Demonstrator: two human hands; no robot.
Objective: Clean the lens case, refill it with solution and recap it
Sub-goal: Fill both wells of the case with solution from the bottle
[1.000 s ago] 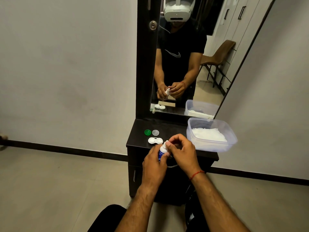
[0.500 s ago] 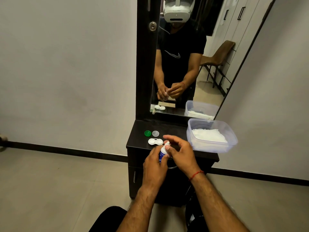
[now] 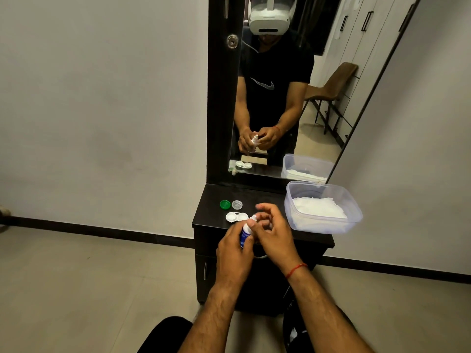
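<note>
A small solution bottle [image 3: 245, 233] with a white and blue label stands upright in my left hand [image 3: 233, 253], which is wrapped around it over the front of the black dresser top [image 3: 270, 194]. My right hand [image 3: 274, 231] pinches the bottle's white tip with thumb and fingers; whether a cap sits between them is hidden. The open white lens case [image 3: 235, 216] lies on the dresser just beyond the bottle. Behind it lie a green cap [image 3: 225, 204] and a clear cap [image 3: 237, 204], side by side.
A clear plastic tub [image 3: 354, 212] holding white tissues fills the dresser's right side. A tall mirror [image 3: 288, 98] rises at the back and reflects my hands. The dresser's front edge and drawer handle are under my hands. Tiled floor lies to the left.
My right hand's fingers have shifted around the bottle tip and opened slightly. Both hands and the bottle have drifted a little toward the lens case.
</note>
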